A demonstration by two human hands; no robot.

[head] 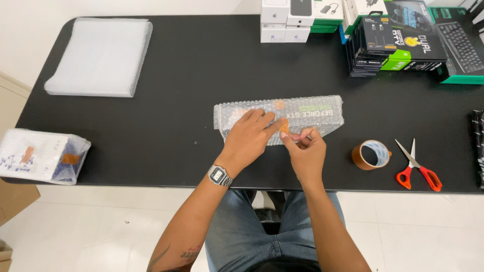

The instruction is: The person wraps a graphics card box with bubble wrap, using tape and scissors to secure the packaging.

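From the head view I see my left hand [250, 135] pressed flat on the bubble-wrapped box [302, 115] at frame centre, while my right hand [304, 147] pinches a strip of brown tape [285, 128] against it. Right of them lie a tape roll [371, 154] and red scissors [417, 168]; stacked boxes [403, 40] fill the upper right, bubble-wrap sheets [99, 55] the upper left, all on a black table [176, 100] over white floor.

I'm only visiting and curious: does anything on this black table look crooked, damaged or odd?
Only one thing: the plastic-wrapped white parcel hangs over the black table's left edge. Otherwise nothing stands out: both hands press brown tape onto the bubble-wrapped box.
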